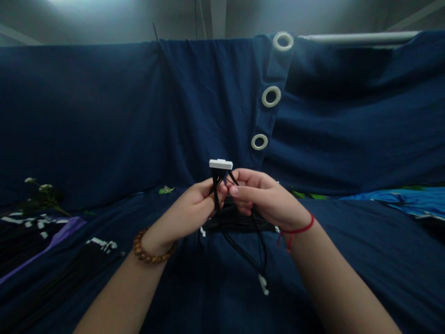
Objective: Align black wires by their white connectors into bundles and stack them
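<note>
Left hand (198,200) clamped on black wires (216,192) below white connector (221,164); right hand (264,195) pinches them too. Best: connector steady, no tugging.

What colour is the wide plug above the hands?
The plug is white, as the head view shows.

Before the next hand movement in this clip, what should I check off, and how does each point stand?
1. White connector visible above the hands: ok.
2. Left hand on the black wires below the connector: ok.
3. Right hand at the wires too, thumb and fingers drawn together: ok.
4. Every wire fully seated in the connector: cannot tell, too small.
5. Lower white end piece held by a hand: not ok, neither hand touches it.
</note>
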`<state>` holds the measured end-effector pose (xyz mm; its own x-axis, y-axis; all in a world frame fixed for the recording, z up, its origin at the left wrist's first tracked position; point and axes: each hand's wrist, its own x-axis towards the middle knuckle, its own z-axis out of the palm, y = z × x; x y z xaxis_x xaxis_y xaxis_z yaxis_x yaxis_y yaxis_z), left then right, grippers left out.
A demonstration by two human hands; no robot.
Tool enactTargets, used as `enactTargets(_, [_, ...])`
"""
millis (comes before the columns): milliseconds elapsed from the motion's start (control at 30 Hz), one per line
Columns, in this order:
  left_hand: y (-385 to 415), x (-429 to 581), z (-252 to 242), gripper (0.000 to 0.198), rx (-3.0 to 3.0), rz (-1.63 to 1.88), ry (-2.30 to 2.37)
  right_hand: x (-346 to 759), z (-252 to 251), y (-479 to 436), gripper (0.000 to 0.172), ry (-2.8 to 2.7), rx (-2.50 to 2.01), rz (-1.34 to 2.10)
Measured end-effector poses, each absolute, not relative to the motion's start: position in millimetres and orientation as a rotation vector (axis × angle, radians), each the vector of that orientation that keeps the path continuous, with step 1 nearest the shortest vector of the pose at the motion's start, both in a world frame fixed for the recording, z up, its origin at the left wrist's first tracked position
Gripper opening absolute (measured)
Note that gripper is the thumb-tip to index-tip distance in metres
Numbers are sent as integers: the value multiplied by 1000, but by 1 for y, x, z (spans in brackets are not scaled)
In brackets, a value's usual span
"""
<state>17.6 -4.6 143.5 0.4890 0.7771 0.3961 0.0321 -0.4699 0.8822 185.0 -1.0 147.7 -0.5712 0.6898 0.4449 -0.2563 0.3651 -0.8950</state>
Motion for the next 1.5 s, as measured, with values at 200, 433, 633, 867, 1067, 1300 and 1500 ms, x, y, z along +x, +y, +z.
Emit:
enactTargets(200, [-6,12,147,37,1675,860,471,188,149,-5,15,-1704,-293,1386])
enactTargets(433, [-1,12,143,38,1618,791,411,186,151,-10,17,-1776,-373,1205])
enactTargets(633, [1,12,143,32,1708,833,345,178,149,-7,8,-1765,-617,582])
enactTargets(867, [1,7,148,44,1879,1005,576,183,146,-7,7,-1736,-783,428])
enactTargets(1067, [2,12,148,49,1982,1248,708,178,142,-6,5,-2029,-718,654])
enactTargets(1300, [-12,17,148,58,1946,1095,612,165,133,6,15,-2089,-505,902])
enactTargets(1500, [-16,17,150,71,1955,1037,636,166,133,6,15,-2024,-406,1134])
